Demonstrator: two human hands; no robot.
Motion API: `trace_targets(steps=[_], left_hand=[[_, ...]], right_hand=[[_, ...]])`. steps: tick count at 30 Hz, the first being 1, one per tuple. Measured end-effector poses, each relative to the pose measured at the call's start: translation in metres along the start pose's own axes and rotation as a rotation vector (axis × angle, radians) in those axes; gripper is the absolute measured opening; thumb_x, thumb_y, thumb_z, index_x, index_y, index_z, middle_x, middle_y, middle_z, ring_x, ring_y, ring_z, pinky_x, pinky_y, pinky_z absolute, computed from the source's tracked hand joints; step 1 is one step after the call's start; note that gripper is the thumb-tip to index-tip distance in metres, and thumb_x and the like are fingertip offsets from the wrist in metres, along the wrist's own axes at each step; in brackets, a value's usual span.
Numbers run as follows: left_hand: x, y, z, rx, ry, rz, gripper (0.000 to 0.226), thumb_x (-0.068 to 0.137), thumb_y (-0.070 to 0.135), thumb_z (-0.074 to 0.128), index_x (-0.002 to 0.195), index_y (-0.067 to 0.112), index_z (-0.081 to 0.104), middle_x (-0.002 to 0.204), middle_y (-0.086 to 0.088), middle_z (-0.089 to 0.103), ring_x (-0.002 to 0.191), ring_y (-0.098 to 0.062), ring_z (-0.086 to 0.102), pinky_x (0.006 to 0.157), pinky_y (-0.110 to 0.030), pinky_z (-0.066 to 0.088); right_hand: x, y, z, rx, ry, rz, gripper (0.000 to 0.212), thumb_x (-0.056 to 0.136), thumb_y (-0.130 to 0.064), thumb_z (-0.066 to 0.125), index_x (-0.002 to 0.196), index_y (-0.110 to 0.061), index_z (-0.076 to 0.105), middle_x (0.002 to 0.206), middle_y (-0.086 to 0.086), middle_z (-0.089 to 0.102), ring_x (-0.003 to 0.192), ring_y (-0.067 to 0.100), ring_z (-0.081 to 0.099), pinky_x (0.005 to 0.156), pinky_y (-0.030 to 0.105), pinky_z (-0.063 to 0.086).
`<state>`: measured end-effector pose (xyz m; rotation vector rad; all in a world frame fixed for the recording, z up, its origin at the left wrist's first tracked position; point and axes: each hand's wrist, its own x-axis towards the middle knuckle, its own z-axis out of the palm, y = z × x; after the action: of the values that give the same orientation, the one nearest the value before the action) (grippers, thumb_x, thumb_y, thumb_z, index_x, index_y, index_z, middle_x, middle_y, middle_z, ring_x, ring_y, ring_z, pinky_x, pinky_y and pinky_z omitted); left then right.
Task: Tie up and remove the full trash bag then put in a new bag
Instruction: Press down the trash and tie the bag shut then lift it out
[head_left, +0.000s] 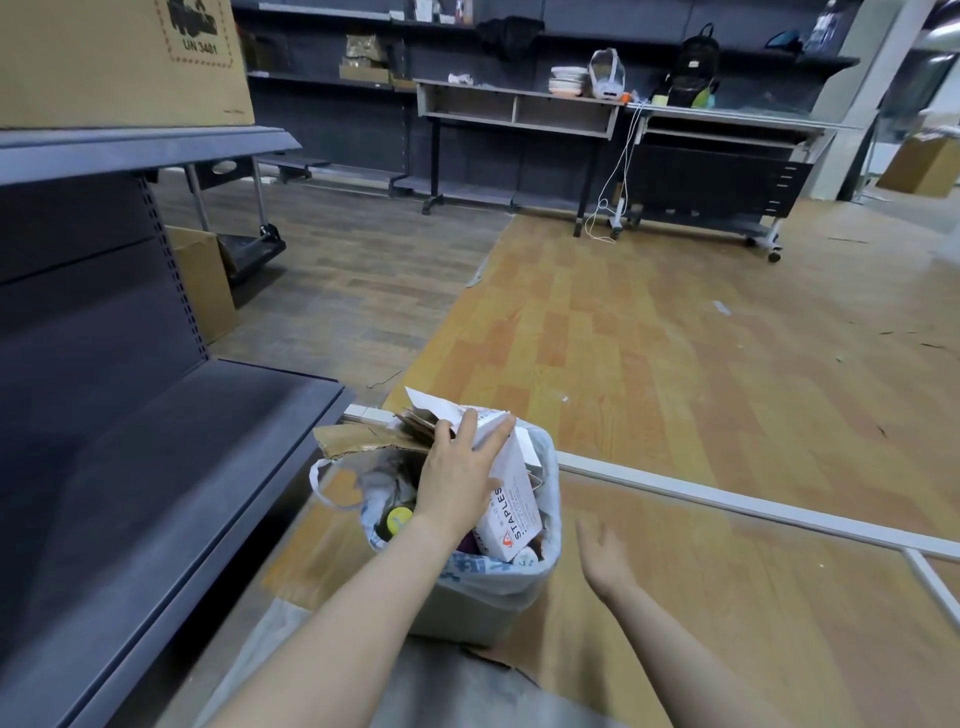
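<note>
A small grey trash bin (457, 618) stands on the floor, lined with a white plastic bag (519, 582) folded over its rim. The bag is stuffed with a white Staples box (511, 512), torn cardboard (358, 439), and bottles. One bag handle (322, 483) loops out to the left. My left hand (457, 473) lies flat with straight fingers on top of the Staples box and cardboard. Just right of the bin, my right hand (605, 558) hovers open, palm toward the bag, touching nothing.
A dark metal shelving unit (156, 467) stands close on the left with a cardboard box (119, 62) on top. White frame strips (727, 501) lie on the wooden floor to the right. Desks (519, 111) and shelves line the far wall.
</note>
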<state>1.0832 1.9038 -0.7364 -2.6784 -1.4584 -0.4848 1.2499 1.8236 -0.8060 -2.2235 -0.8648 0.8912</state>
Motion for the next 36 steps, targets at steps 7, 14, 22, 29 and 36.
trace_targets(steps=[7,14,22,29,36], left_hand=[[-0.010,0.002,0.006,-0.022,0.028,-0.073,0.069,0.095,0.037,0.050,0.150,0.038,0.008,0.152,-0.008,0.019,0.118,-0.030,0.034,0.098,-0.032,0.037],[-0.017,0.003,0.003,-0.041,0.009,-0.117,0.086,0.083,0.049,0.062,0.150,0.037,0.009,0.149,-0.010,0.022,0.114,-0.030,0.036,0.098,-0.034,0.038],[-0.015,0.006,0.005,-0.003,-0.007,-0.124,0.085,0.086,0.049,0.058,0.150,0.038,0.003,0.151,-0.009,0.016,0.117,-0.029,0.033,0.100,-0.033,0.036],[-0.017,0.009,0.004,0.030,-0.011,-0.141,0.085,0.086,0.049,0.058,0.150,0.038,0.002,0.151,-0.008,0.016,0.118,-0.028,0.033,0.101,-0.032,0.034],[-0.020,0.010,0.008,0.060,0.046,-0.142,0.087,0.081,0.049,0.064,0.150,0.038,0.012,0.147,-0.010,0.029,0.114,-0.031,0.040,0.101,-0.038,0.034]], right_hand=[[-0.007,-0.002,0.016,0.180,-0.494,0.382,0.058,0.099,-0.048,0.025,0.142,-0.010,0.036,0.140,0.018,0.046,0.124,0.031,0.052,0.097,0.043,0.043],[-0.004,-0.006,0.019,0.422,-0.392,0.421,0.030,0.098,-0.023,0.043,0.072,-0.009,0.047,0.069,0.009,0.059,0.055,0.018,0.060,0.054,0.027,0.045],[0.001,-0.010,0.017,0.390,-0.172,0.309,0.024,0.088,0.000,0.042,0.069,-0.010,0.052,0.056,0.004,0.051,0.056,0.015,0.045,0.056,0.025,0.039],[-0.006,-0.023,0.012,0.342,-0.059,0.194,0.025,0.091,-0.013,0.043,0.109,-0.003,0.057,0.095,0.017,0.066,0.075,0.029,0.060,0.067,0.036,0.054],[-0.050,-0.062,-0.006,0.022,0.311,-0.120,0.029,0.097,-0.019,0.038,0.113,-0.002,0.055,0.113,0.017,0.062,0.106,0.034,0.057,0.083,0.033,0.042]])
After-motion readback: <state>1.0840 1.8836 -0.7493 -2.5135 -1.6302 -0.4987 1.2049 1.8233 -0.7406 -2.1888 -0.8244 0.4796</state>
